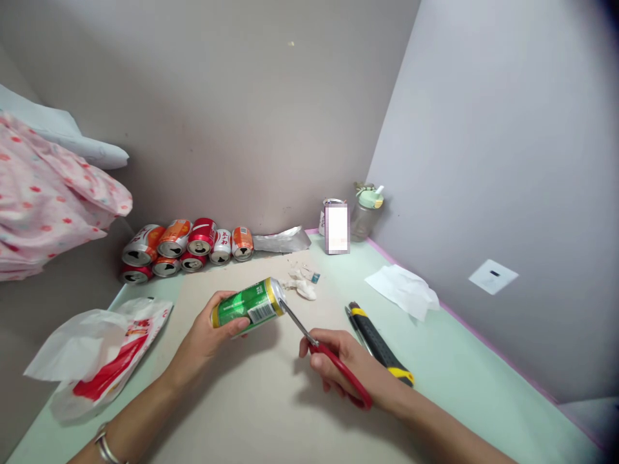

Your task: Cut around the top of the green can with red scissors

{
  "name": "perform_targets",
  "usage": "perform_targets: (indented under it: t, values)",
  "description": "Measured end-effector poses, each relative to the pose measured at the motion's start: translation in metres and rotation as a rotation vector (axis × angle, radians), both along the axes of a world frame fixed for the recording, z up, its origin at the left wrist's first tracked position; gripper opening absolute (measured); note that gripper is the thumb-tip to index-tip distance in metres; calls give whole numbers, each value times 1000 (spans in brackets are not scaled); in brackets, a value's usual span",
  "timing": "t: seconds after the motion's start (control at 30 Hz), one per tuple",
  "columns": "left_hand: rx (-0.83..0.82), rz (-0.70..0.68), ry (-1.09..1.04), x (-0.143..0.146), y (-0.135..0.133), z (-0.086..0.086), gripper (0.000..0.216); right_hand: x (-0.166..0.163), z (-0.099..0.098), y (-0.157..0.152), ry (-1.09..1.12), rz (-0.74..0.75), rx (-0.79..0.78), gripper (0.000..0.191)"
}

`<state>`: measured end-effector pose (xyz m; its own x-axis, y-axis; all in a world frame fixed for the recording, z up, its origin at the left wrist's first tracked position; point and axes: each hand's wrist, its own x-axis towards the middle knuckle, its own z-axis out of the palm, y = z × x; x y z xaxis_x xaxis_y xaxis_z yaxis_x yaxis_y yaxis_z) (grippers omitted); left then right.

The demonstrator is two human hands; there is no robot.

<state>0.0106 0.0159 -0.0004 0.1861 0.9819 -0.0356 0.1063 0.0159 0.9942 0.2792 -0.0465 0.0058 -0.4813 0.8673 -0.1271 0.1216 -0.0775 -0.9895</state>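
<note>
A green drink can (pixel 249 304) with gold bands lies tilted in my left hand (pixel 213 328), its silver end turned to the right. My fingers are wrapped round its left part, with the thumb along the near side. My right hand (pixel 345 361) is closed on red-handled scissors (pixel 341 370). Their metal blades point up and left, and the tips reach the can's rim. Whether they have gone into the metal I cannot tell. Both hands are above a beige board (pixel 251 406) on the table.
Several drink cans (pixel 167 265) are stacked at the back left, beside a curled metal sheet (pixel 283 240). A black-and-yellow utility knife (pixel 382 345) lies right of my right hand. Crumpled tissue (pixel 302 285), white paper (pixel 402 290), a plastic bag (pixel 106 354) and a bottle (pixel 366 216) are around.
</note>
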Motion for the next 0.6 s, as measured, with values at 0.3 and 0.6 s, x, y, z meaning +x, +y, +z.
perform_targets:
  t: [0.3, 0.6]
  values:
    - [-16, -8, 20, 0, 2, -6, 58, 1, 3, -1, 20, 28, 23, 47]
    - [89, 76, 230, 0, -4, 8, 59, 4, 4, -4, -35, 17, -45, 41]
